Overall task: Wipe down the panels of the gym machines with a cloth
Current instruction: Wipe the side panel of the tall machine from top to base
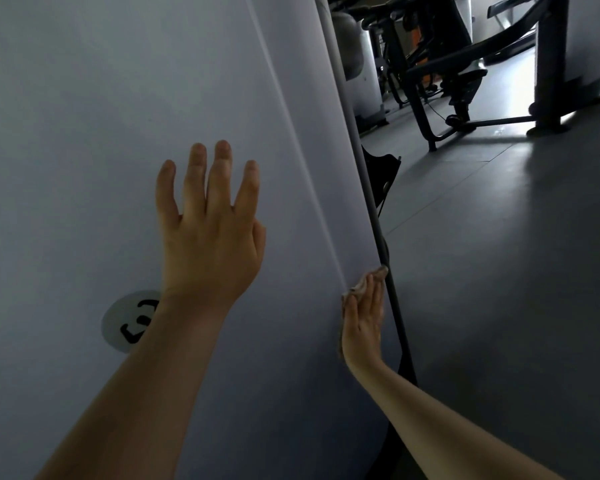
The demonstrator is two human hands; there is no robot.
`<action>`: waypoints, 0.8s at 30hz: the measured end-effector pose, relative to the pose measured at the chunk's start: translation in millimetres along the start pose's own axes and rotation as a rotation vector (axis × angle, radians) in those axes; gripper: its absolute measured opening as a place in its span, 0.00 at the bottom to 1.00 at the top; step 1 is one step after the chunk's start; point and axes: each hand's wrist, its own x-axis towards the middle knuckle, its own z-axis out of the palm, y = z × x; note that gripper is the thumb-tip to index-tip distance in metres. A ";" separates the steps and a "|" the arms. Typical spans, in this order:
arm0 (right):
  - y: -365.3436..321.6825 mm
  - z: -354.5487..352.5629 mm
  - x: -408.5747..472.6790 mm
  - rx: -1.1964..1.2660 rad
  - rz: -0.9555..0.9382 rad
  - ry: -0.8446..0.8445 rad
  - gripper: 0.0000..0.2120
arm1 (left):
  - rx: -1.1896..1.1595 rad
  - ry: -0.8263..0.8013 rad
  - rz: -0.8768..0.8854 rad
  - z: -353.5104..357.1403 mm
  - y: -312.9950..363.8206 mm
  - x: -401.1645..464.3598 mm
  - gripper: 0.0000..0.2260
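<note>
A large white machine panel (101, 133) fills the left two thirds of the view. My left hand (208, 237) lies flat against it with fingers spread and nothing in it. My right hand (362, 320) presses against the panel's right edge, lower down. A small beige cloth (364, 280) peeks out from under its fingertips, pinned between the hand and the panel. Most of the cloth is hidden by the hand.
A round grey sticker with a black logo (129, 322) sits on the panel beside my left wrist. A dark frame bar (392, 299) runs along the panel's right edge. Grey floor (499, 271) spreads to the right, with black gym machines (440, 74) at the back.
</note>
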 end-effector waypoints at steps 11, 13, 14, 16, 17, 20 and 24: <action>-179.4 10.4 11.0 -0.297 -0.581 -0.094 0.34 | -0.453 0.068 -0.121 -8.6 -8.0 1.6 0.20; -175.7 19.8 10.7 -0.367 -0.751 0.010 0.31 | -0.563 0.038 -0.140 -18.4 -19.1 -5.9 0.21; -165.3 24.0 7.9 -0.390 -0.821 0.041 0.29 | -0.559 0.010 -0.121 -23.9 -26.0 -14.0 0.21; -132.2 25.1 -3.3 -0.439 -0.916 0.022 0.28 | -0.503 -0.028 -0.084 -33.0 -35.4 -32.7 0.21; -113.3 25.6 -11.8 -0.477 -0.951 0.003 0.28 | -0.452 -0.046 -0.082 -37.0 -40.6 -43.2 0.21; -62.4 24.2 -38.8 -0.700 -1.107 -0.061 0.27 | -0.273 -0.103 -0.132 -44.4 -54.2 -71.8 0.22; -53.3 14.6 -41.1 -0.859 -1.204 -0.149 0.27 | -0.167 -0.171 -0.286 -54.9 -65.5 -98.6 0.26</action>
